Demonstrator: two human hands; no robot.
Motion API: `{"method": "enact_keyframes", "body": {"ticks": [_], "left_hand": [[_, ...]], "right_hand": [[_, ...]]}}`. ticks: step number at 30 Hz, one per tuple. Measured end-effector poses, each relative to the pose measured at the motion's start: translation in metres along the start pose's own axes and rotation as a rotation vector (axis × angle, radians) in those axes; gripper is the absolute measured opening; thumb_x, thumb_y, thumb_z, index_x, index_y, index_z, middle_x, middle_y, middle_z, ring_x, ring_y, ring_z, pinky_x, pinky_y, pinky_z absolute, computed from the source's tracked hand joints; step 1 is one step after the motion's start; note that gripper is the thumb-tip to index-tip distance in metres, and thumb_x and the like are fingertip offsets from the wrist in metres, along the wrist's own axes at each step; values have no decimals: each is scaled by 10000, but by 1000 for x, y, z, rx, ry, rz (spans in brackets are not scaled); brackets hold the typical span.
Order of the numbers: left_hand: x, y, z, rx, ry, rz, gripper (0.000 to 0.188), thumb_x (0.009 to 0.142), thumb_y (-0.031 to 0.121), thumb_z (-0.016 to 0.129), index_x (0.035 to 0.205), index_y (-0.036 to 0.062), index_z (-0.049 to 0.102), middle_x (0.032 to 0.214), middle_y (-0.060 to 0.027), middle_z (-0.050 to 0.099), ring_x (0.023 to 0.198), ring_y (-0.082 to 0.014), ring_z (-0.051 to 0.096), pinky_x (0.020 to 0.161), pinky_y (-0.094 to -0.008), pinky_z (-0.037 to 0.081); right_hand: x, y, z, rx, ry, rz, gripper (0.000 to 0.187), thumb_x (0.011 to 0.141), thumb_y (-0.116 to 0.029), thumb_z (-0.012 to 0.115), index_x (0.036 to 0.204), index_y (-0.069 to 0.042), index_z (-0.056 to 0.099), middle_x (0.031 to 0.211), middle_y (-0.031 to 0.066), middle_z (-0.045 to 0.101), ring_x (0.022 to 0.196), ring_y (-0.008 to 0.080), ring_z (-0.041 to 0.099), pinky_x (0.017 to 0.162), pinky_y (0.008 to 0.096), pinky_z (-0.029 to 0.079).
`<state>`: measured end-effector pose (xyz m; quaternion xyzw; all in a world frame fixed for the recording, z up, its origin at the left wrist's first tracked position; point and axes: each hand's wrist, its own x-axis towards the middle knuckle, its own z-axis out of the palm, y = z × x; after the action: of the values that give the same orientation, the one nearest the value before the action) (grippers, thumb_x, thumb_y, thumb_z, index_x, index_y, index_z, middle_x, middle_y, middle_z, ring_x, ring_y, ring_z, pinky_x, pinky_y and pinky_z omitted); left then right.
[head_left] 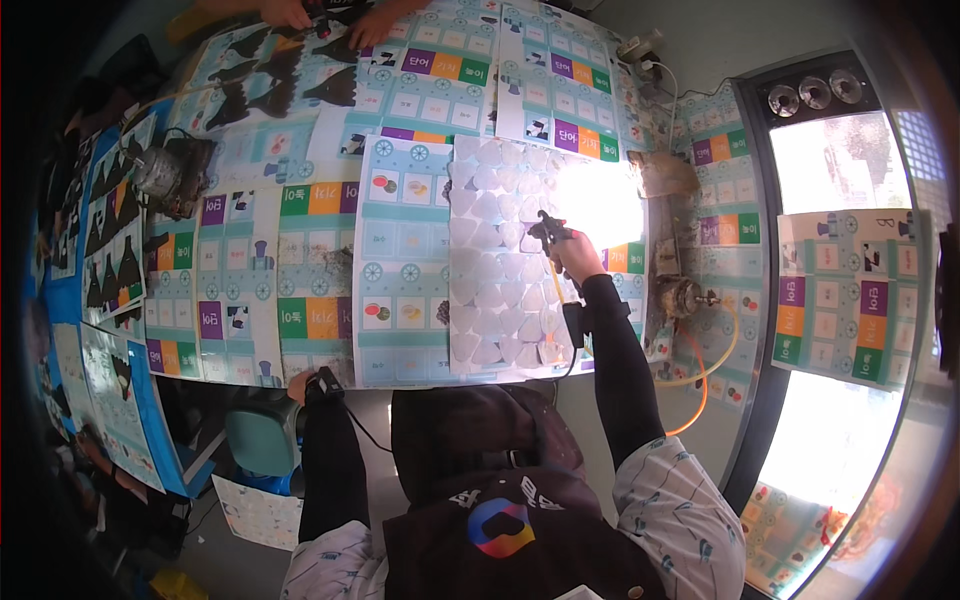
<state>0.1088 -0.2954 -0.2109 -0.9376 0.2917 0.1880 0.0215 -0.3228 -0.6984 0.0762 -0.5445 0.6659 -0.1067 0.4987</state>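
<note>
My right hand (582, 256) is closed around a dark spray gun (547, 231), raised over a sheet of pale, rounded pieces (492, 270). The pieces lie in rows, and strong glare washes out the sheet's right side. A thin yellowish hose (557, 285) runs from the gun down along my forearm. My left hand (298, 387) is at the table's front edge, left of the sheet; its fingers are too small and partly hidden to make out. Printed paper with coloured blocks and wheel drawings covers the table (405, 345).
Across the table a co-worker's hands (370, 27) are near black cut pieces (270, 92). A metal motor-like device (172, 172) stands at the left; another fitting (682, 297) at the right edge has an orange hose (703, 380). A teal stool (262, 440) stands below left.
</note>
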Motion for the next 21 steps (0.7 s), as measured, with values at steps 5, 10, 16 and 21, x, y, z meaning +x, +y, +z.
{"method": "enact_keyframes", "body": {"ticks": [5, 10, 16, 21], "left_hand": [[-13, 49, -8, -303, -161, -79, 224, 740, 218, 682, 827, 11, 681, 783, -87, 671, 687, -198, 654, 623, -299, 513], [8, -24, 104, -260, -6, 105, 357, 703, 407, 642, 679, 53, 682, 638, -89, 649, 661, -264, 655, 634, -336, 506], [6, -14, 29, -294, 65, 20, 276, 735, 316, 632, 710, 44, 674, 648, -76, 645, 658, -242, 651, 653, -341, 511], [39, -49, 60, -1297, -117, -538, 193, 775, 167, 604, 837, -7, 662, 698, -89, 647, 725, -214, 657, 710, -359, 522]], "right_hand": [[-9, 18, -11, -161, -51, 142, 98, 709, -81, 487, 696, -9, 552, 566, 60, 545, 422, 160, 485, 404, 282, 369], [-47, -1, -13, 8, -58, 5, 134, 679, -86, 527, 773, -2, 572, 618, 51, 583, 449, 171, 528, 409, 282, 410], [-50, 32, 4, -41, -101, 45, 112, 677, -74, 510, 722, 10, 570, 537, 67, 535, 449, 155, 524, 402, 279, 388], [-56, 27, 5, -148, -147, 73, 114, 687, -73, 497, 735, 6, 562, 552, 70, 535, 450, 145, 513, 398, 281, 375]]}}
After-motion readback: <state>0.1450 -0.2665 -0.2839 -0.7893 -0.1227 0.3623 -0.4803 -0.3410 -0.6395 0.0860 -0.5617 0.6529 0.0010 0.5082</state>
